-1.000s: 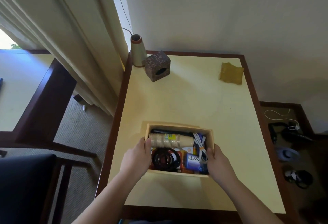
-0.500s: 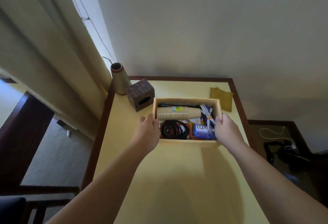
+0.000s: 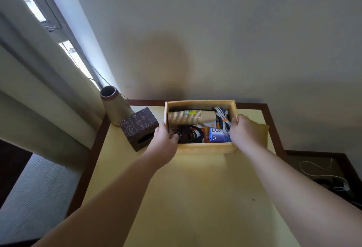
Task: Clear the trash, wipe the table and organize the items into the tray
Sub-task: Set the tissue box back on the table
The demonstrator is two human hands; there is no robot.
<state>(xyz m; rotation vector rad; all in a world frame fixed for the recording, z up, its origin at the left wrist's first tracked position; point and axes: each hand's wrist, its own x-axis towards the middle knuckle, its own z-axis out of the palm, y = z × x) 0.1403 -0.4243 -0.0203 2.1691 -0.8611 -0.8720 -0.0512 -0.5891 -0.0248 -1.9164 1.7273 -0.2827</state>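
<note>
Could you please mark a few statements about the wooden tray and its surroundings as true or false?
1. Both hands, left hand and right hand, grip the light wooden tray. True.
2. The stack of tan paper cups stands upright. False: it lies on its side.
3. The dark carved wooden box sits left of the tray. True.
4. The tray is empty apart from cups. False: a white cable bundle and blue soap box are inside.
</note>
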